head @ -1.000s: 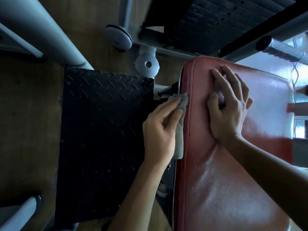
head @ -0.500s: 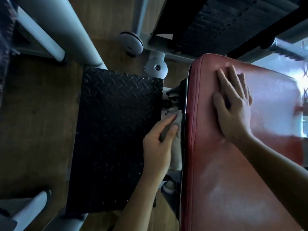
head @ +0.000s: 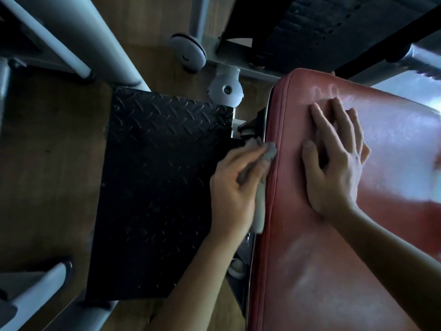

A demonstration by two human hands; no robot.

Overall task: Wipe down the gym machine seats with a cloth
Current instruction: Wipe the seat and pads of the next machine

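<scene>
Glossy red seat [head: 334, 259], smeared. Left hand [head: 233, 189] gripping crumpled grey cloth [head: 260, 206] at its side edge; right hand [head: 334, 168] flat on top, fingers spread.

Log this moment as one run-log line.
phase: edge wipe | left hand: grips grey cloth against left edge of red seat pad | right hand: flat on pad top

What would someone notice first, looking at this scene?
The glossy red seat pad fills the right side, with the right hand lying flat on it. The left hand holds a grey cloth against the pad's left edge, beside a black tread plate on the wooden floor.
</scene>
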